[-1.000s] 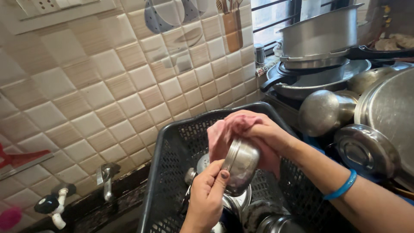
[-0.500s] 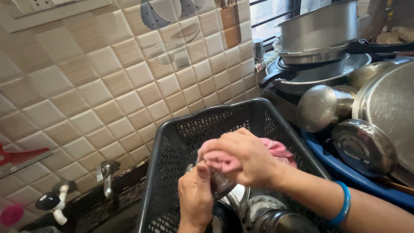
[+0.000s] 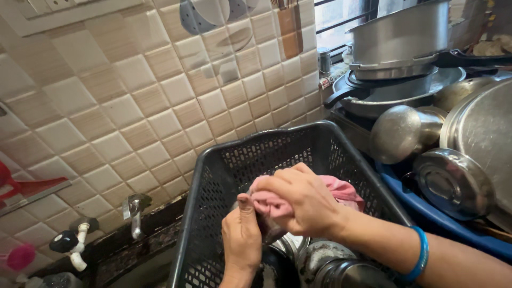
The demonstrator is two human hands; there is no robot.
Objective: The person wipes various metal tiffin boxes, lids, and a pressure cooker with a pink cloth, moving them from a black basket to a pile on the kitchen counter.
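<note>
Left hand [image 3: 241,240] grip clamped on a small steel vessel [image 3: 269,230] mostly hidden under pink cloth [image 3: 277,202], right hand [image 3: 301,200] just right, grip closed over that cloth, both above black plastic basket [image 3: 213,176], steel pots [image 3: 405,133] farther right.

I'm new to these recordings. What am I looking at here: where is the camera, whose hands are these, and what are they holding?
The camera sits on a person's head and looks down at their own bare hands; there is no machine. The right hand, with a blue bangle on its wrist, presses a pink cloth around a small steel vessel, mostly hidden. The left hand grips that vessel from below. Both work above a black plastic basket holding more steel vessels. To the right, steel pots and lids are stacked. Behind is a tiled wall with a tap.
</note>
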